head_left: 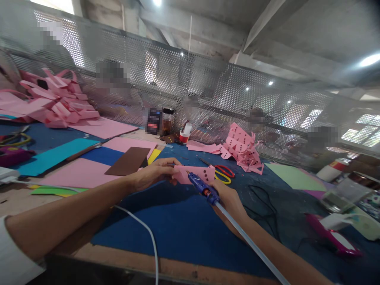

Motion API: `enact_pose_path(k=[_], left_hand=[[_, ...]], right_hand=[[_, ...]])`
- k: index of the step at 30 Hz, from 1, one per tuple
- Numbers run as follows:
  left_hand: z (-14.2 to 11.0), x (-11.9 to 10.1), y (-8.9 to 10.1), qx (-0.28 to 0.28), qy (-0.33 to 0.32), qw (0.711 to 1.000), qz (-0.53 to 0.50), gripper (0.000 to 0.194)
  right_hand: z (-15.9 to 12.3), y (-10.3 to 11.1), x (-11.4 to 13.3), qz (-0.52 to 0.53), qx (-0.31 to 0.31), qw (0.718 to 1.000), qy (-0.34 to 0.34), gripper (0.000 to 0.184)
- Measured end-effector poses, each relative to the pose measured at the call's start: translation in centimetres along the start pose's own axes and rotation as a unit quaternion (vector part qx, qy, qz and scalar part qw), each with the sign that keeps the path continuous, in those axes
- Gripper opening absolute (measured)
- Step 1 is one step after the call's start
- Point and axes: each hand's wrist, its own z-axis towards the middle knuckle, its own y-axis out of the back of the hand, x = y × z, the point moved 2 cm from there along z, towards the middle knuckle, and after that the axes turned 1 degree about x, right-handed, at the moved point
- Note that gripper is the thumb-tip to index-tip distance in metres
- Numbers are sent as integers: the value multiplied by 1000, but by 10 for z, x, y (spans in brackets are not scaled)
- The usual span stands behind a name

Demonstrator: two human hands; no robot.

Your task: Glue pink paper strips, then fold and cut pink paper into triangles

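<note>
My left hand (154,174) pinches the left end of a pink foam or paper strip (181,176) with small dark diamond marks near its right end. In my right hand (230,200) is a blue glue gun (199,186), a long translucent glue stick (247,239) trailing from its back. The gun's nozzle points up and left, right at the strip; whether it touches I cannot tell. Some right fingers are hidden behind the gun and the strip's right end. Just beyond lie scissors (225,174) with red and yellow handles.
A pile of marked pink strips (240,148) lies behind the scissors. Coloured sheets, including a brown one (129,161), spread left, below a heap of pink loops (63,99). A white cable (145,227) crosses the blue mat. A perforated metal screen (204,79) stands behind.
</note>
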Motion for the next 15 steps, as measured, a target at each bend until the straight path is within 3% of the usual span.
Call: enact_pose_path(k=[9, 15], left_hand=[[-1, -1, 0, 2, -2, 1000, 1, 23], [-1, -2, -1, 1, -2, 1000, 3, 23]], right_hand=[[0, 3, 4, 5, 15, 999, -30, 17], [-1, 3, 3, 2, 17, 1000, -14, 14]])
